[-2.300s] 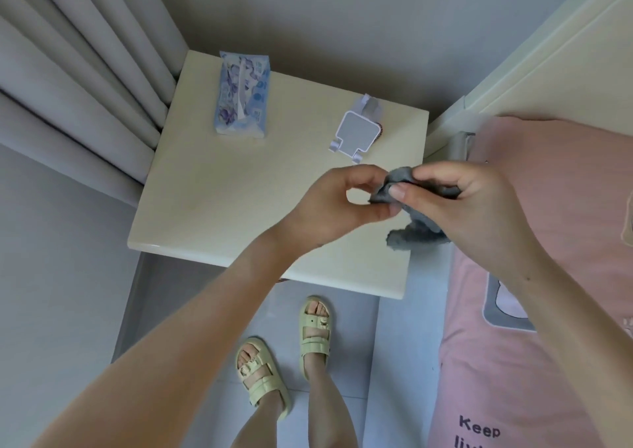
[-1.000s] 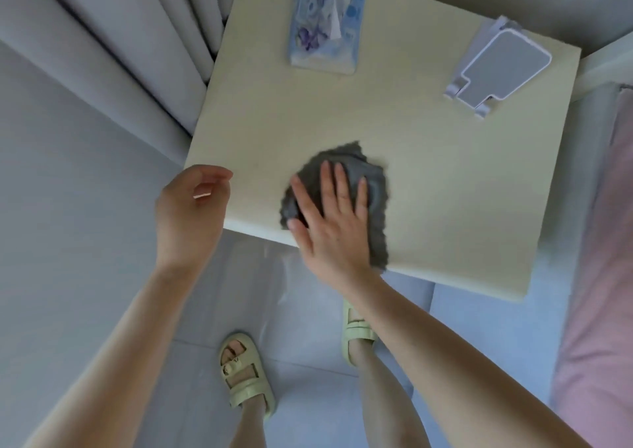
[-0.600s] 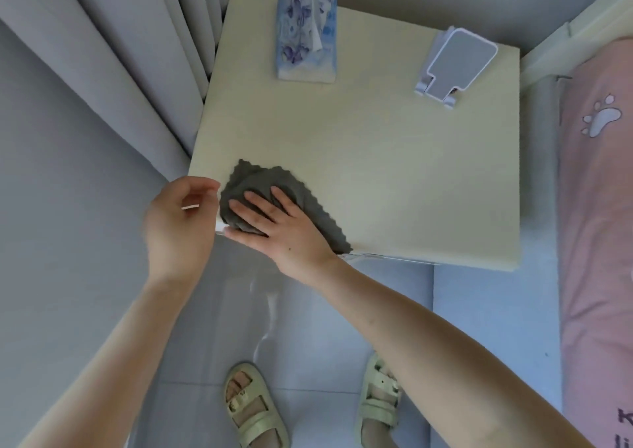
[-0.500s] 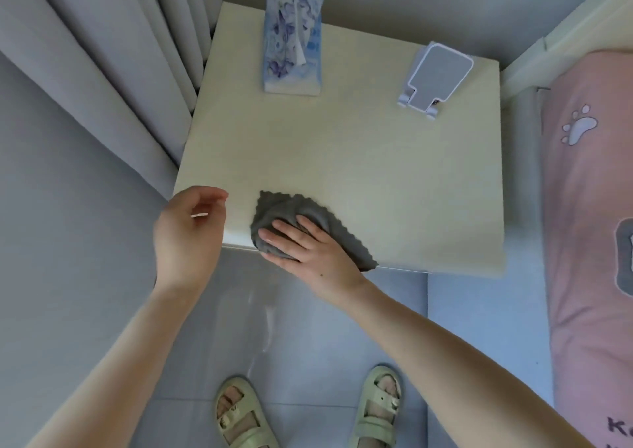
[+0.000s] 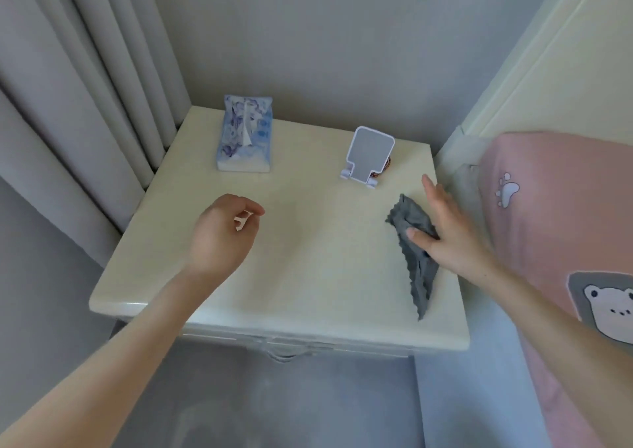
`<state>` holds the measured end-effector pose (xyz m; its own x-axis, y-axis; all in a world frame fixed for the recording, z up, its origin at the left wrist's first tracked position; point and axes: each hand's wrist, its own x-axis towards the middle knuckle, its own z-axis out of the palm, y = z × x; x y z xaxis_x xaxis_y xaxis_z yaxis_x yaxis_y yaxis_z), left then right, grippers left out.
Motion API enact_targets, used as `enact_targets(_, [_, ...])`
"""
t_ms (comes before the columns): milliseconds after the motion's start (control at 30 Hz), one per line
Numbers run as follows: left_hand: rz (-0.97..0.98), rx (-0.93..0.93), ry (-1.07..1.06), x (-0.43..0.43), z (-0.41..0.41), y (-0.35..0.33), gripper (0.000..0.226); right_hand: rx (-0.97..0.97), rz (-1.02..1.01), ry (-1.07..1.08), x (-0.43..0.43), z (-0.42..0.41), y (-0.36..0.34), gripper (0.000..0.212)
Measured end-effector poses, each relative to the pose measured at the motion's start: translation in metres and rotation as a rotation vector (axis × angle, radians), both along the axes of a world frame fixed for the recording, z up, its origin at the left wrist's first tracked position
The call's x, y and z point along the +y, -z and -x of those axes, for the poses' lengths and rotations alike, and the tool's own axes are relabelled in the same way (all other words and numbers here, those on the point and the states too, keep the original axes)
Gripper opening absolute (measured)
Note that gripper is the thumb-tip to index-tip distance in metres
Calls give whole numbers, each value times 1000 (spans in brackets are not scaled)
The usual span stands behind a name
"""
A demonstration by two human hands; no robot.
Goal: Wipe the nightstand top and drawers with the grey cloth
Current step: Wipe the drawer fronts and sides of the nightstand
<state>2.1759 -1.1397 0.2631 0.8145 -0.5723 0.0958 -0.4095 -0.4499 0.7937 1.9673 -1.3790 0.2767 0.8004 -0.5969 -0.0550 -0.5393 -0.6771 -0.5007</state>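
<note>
Smooth cream nightstand top (image 5: 301, 259), crumpled scallop-edged grey cloth (image 5: 412, 219) beneath flat right hand (image 5: 448, 233)

a blue floral tissue pack (image 5: 246, 134) and a white phone stand (image 5: 368, 155) sit at the back — grey curtains (image 5: 85, 80) hang left, pink bedding (image 5: 561, 228) lies right.

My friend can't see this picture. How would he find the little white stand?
Look at the cream nightstand top between the curtain and the pink bed. At its back, near the bed, stands the white phone stand. It is upright and plain, unlike the flat flowery tissue pack and crumpled grey cloth.
</note>
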Motion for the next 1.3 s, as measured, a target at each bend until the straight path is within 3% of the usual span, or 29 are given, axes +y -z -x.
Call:
enact_targets(100, [31, -140, 31, -12, -18, 5, 17, 267, 257, -162, -13, -12, 52, 63])
enact_targets(300, [63, -293, 111, -5, -38, 10, 14, 148, 300, -151, -26, -38, 76, 51])
enact_targets(400, [18, -315, 117, 7, -39, 10, 13, 58, 297, -450, 34, -28, 82, 69])
enact_targets(500, [-8, -331, 140, 18, -38, 13, 12, 53, 277, -665, 64, -11, 79, 60])
enact_targets(667, [-79, -433, 142, 40, -42, 13, 12, 62, 243, -279, 45, 32, 61, 83])
enact_targets(767, [-57, -530, 154, 55, -48, 13, 11, 61, 347, -239, 61, 47, 74, 105])
enact_targets(867, [71, -592, 134, 78, -54, 20, 9, 17, 450, -215, 99, 43, 87, 97])
enact_targets(1000, [306, -445, 61, 123, -60, 25, 15, -132, 730, -206, 148, 15, 105, 78])
enact_targets(1133, [424, -419, -34, 157, -63, 25, 12, -121, 873, -218, 187, -39, 111, 81])
enact_targets(1233, [461, -407, -67, 169, -63, 29, 17, -140, 891, -267, 227, -85, 101, 80])
enact_targets(1300, [483, -384, -69, 173, -59, 28, 19, -106, 785, -341, 253, -120, 95, 73])
